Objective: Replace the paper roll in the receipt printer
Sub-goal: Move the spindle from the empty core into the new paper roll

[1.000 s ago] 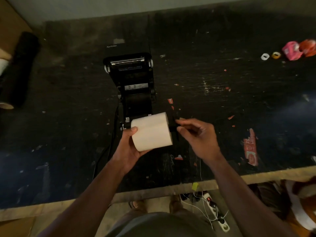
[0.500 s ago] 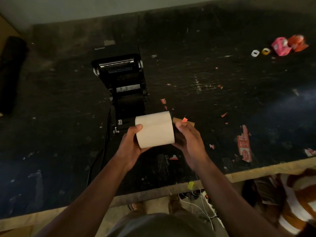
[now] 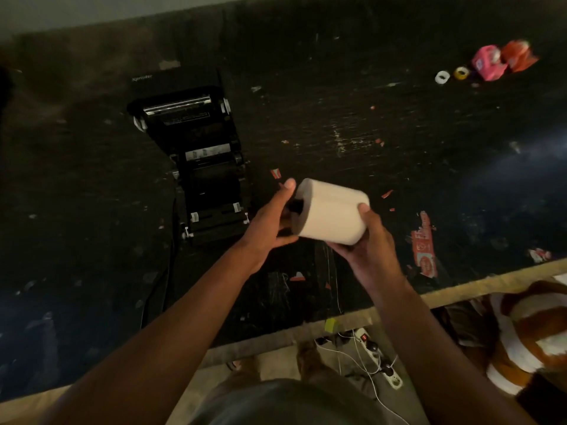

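Observation:
A white paper roll [image 3: 333, 214] is held in the air to the right of the black receipt printer [image 3: 202, 167], which stands on the dark table with its lid swung open and its bay showing. My right hand [image 3: 368, 240] cups the roll from below at its right end. My left hand [image 3: 270, 219] is at the roll's left end, fingers on a black spindle [image 3: 295, 206] sticking out of the core. The roll's left end faces me slightly.
The dark scratched table [image 3: 368, 133] carries red paper scraps, a red label strip [image 3: 425, 243], two small tape rings [image 3: 451, 75] and pink and orange packets [image 3: 503, 61] at the far right. A cable runs from the printer toward me. A power strip [image 3: 377, 357] lies on the floor.
The roll has shifted right, away from over the printer, and turned. My right hand went from its right end to under it; my left hand moved to the left end's spindle.

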